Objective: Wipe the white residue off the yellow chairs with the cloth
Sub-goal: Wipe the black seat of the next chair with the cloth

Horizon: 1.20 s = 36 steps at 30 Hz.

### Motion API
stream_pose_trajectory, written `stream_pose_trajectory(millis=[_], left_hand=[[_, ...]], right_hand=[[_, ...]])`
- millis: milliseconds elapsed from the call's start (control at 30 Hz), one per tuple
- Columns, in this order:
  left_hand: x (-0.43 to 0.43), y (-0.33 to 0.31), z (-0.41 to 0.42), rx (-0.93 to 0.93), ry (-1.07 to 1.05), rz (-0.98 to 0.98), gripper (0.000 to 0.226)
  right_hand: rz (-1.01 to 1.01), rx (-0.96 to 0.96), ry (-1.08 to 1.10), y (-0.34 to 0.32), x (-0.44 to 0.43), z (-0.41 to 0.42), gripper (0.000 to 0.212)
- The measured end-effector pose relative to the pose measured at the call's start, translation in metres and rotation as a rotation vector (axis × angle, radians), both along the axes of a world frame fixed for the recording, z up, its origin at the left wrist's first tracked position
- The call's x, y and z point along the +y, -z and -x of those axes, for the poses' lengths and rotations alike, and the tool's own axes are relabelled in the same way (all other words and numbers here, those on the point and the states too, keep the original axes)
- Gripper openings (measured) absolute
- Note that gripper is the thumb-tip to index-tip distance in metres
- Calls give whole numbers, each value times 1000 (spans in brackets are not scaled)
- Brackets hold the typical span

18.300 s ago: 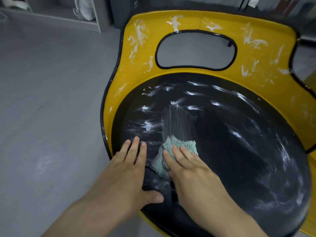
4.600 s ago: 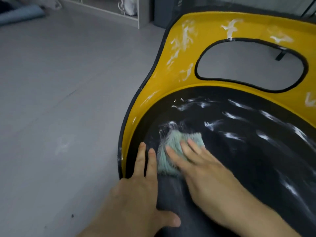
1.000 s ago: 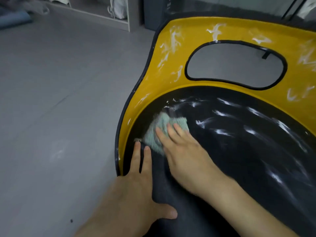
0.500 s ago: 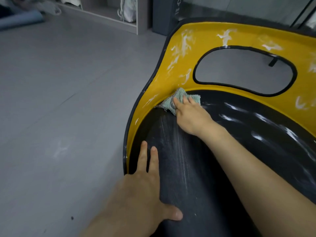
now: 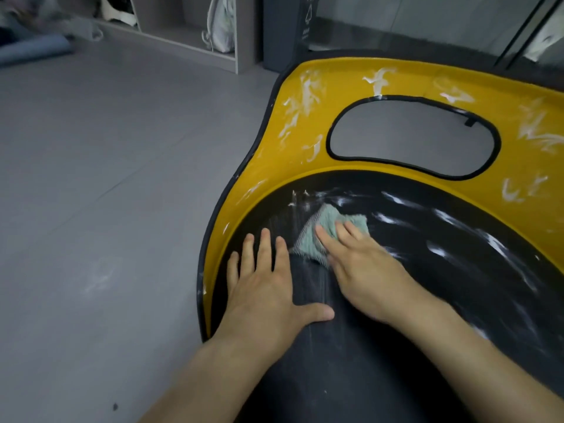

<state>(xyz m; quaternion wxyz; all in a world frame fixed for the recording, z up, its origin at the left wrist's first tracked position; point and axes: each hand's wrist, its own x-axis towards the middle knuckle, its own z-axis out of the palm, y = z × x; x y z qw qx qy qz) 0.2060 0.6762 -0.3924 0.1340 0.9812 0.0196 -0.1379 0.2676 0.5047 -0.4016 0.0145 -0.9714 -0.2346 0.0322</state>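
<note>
Yellow chair, seat wipe under way: cloth drawn back from the rim to the left side of the seat.

Yellow chair (image 5: 305, 166): backrest carries white residue (image 5: 305, 99) at its top-left corner and along its right side, untouched. Black seat (image 5: 457, 285): half a second ago the cloth sat at the seat's back-left edge against the yellow rim; it now lies lower, leaving a dull smeared lane along the left side, so that strip reads as mostly cleared, while white streaks remain across the back and right. Left hand (image 5: 262, 288): flat on the seat's left edge, fingers spread, bracing, holding nothing. Right hand (image 5: 363, 270): grip flat, fingers extended, pressing the cloth down rather than clenching it. Cloth (image 5: 320, 236): green, under the right fingertips, just beside the left hand.
</note>
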Motion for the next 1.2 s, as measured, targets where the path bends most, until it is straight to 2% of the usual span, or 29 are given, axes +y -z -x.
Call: stream_pose_trajectory(millis=[100,167,433,500,567,600,700,800,933,1067,1133,1200], left_hand=[[-6,4,-11,15,-31,-59,129],[-6,4,-19,21,-46,-73,132],[-2,-14,-30,91,-57,-42,138],[-2,-25,-32,135,-62,-40,137],[-5,-34,-37,192,-53,-54,139],[-6,-36,-43,216,-53,-63,141],[-8,-35,-63,268,-67,-83,142],[1,-27,-69,236,-59,-56,141],[10,-18,-76,179,-62,12,140],[19,-10,-70,98,-41,69,139],[21,-4,-66,66,-36,72,139],[21,-1,-67,51,-30,55,139]], right_hand=[[-23,49,29,-4,25,-75,54],[-30,54,1,-5,28,-81,54],[-101,12,-109,4,-47,35,57],[-95,-14,-94,1,-52,41,59],[-104,65,-144,-7,-50,36,59],[-114,109,-157,-9,-48,30,60],[-85,77,-176,-10,-27,-4,62],[-43,77,-183,-4,14,-60,63],[-70,57,-186,-2,57,-118,54],[-152,45,-231,-2,23,-73,54],[-105,-27,-254,0,-1,-28,58],[-74,-18,-235,-5,-12,-12,58]])
